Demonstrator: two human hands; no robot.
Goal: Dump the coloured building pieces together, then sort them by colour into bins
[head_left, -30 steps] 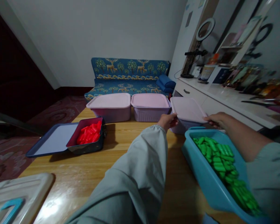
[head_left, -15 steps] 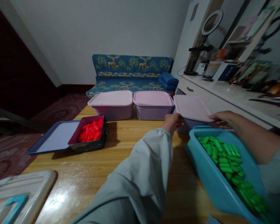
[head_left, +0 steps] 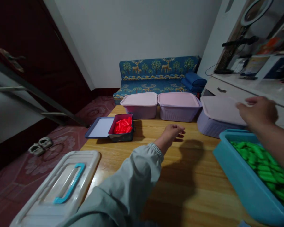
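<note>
Above the wooden table [head_left: 180, 176], my left hand [head_left: 170, 135] is empty, its fingers apart and stretched toward the right. My right hand [head_left: 259, 112] hovers with loosely curled, parted fingers by the right lidded purple box [head_left: 209, 124]; nothing shows in it. Under my right forearm stands a turquoise bin [head_left: 245, 186] full of green wrapped pieces [head_left: 262, 164]. Two more lidded boxes, a pinkish one [head_left: 142, 110] and a purple one [head_left: 178, 112], line the far edge. On the left, an open tin box [head_left: 121, 137] holds red wrapped pieces [head_left: 123, 125].
A white plastic lid with a turquoise handle [head_left: 71, 186] lies at the table's near left. Behind the table is a blue patterned sofa [head_left: 153, 72]. A white dresser [head_left: 229, 86] flanks the right side. Shoes [head_left: 41, 145] and a metal ladder-like frame [head_left: 44, 104] are at left.
Both hands have come off the right purple box, whose lid stays on it. My left hand has drawn back to the left; my right hand has lifted. The view has turned left.
</note>
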